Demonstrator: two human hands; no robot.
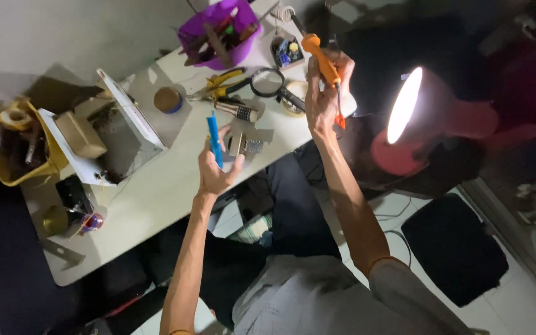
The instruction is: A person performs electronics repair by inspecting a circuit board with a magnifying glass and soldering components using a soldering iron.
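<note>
Head view: one camera looks down at a white table (156,186) and at two bare arms that reach over it.
Left hand (215,170): it is closed around a blue tool (214,138), which stands almost upright above the table, near the front edge.
Right hand (324,93): it is closed around the orange handle of a soldering iron (319,57), lifted above the far right corner of the table; the metal tip points away from the person.
Small grey part (247,146): it lies on the table just beside the left hand; I cannot tell if the fingers touch it.
Things near: yellow pliers (221,82), a magnifying glass (268,82), a roll of tape (169,99) and a purple basket (218,31) with tools.
Step in hand: in my judgement both tools are ready and held in the air, and no work on the grey part has started yet.
Next move: it would need both tips to come down slowly to the part, with steady hands.
Edges: the right hand is over the table edge, and the lit pink lamp (414,118) is near it.
Open room: the middle of the table gives free space; the far side is crowded.
</note>
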